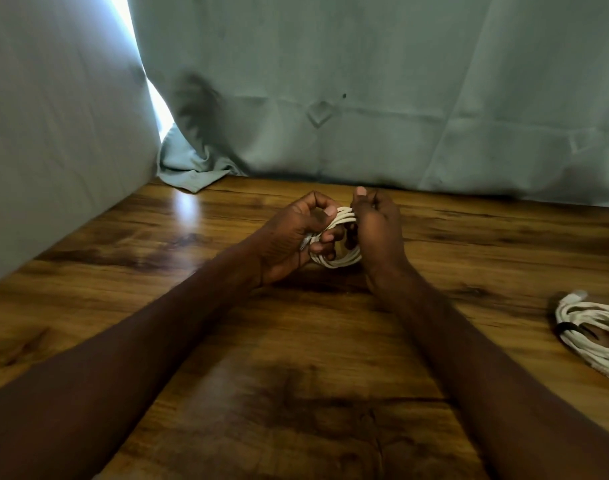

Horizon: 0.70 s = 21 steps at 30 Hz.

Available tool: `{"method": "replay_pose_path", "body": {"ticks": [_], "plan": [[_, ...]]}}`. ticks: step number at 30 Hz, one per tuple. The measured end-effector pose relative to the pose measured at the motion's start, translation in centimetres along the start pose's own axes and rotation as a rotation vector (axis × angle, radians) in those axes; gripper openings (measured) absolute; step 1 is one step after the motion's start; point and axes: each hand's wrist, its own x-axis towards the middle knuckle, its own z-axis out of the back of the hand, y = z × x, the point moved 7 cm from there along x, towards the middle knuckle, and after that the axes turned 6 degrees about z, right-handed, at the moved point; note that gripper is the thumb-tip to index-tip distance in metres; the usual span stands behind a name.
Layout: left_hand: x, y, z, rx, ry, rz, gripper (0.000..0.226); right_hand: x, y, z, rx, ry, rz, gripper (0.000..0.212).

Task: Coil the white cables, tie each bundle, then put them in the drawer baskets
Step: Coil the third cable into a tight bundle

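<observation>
White coil (341, 259) held just above the table (157, 271) mid-frame, left hand (292, 237) and right hand (375, 230) both closed on it, looks like the tying step, next needs a tie wrapped round; tied bundle (594, 327) lies right.

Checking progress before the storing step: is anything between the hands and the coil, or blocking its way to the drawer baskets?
Nothing: left hand and right hand both grip the white coil. No drawer baskets are visible, so that path cannot be judged.
</observation>
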Motion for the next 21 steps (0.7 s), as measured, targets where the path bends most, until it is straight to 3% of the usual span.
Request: {"method": "replay_pose_path", "body": {"ticks": [4,8,16,21], "plan": [[-0.2,1.2,-2.3,-0.089,0.150,0.194,0.029,0.1,-0.3,1.6,0.033,-0.186,0.002,0.033],[-0.9,1.1,-3.2,0.006,0.233,0.298,0.043,-0.2,0.0,1.9,-0.056,-0.199,0.034,0.036],[-1.7,0.2,-2.8,0.026,0.234,0.284,0.044,-0.6,1.0,1.6,-0.140,-0.199,0.155,0.053],[-0.5,0.6,-3.5,-0.075,0.129,0.179,0.025,-0.7,0.1,1.8,0.137,-0.205,-0.071,0.046]]}}
